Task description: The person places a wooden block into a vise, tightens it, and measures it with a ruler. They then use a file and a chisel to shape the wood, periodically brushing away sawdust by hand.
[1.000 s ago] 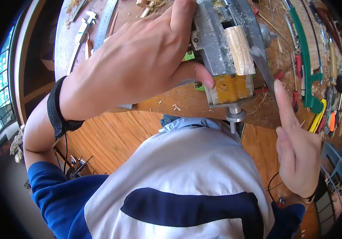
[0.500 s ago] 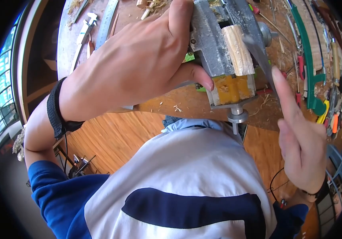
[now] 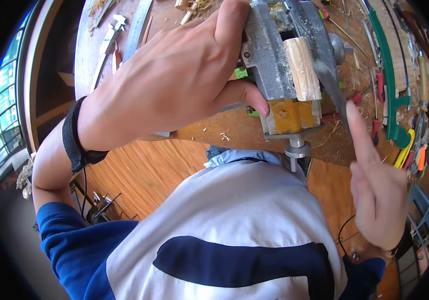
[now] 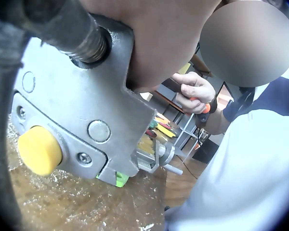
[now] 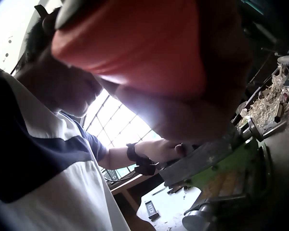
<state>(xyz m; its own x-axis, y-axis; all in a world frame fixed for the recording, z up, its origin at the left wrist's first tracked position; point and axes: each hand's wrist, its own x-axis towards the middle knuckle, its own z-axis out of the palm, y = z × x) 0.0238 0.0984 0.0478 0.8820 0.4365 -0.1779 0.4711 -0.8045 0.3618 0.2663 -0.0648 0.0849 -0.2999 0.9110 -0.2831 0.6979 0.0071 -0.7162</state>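
A pale, roughly shaped wood block (image 3: 302, 70) is clamped in a grey metal vise (image 3: 267, 55) at the table's near edge. My left hand (image 3: 174, 82) grips the vise's left side, thumb by its front corner and the other fingers partly hidden. From the right, my right hand (image 3: 382, 195) holds a flat file (image 3: 332, 86), index finger stretched along the blade. The file's far end lies against the block's right side. An orange handle (image 5: 135, 53) fills the right wrist view, inside the right hand's grip.
Calipers (image 3: 112, 35) and a steel ruler (image 3: 137, 30) lie beyond the left forearm. To the right are a green saw-like tool (image 3: 387, 75), a yellow cutter (image 3: 405, 155) and several handled tools. Wood shavings (image 5: 269, 103) litter the table. The vise's crank (image 3: 297, 149) sticks out toward the body.
The right hand has pushed the file forward along the block, then drawn it back toward the body. The left hand stays on the vise, and the block remains clamped.
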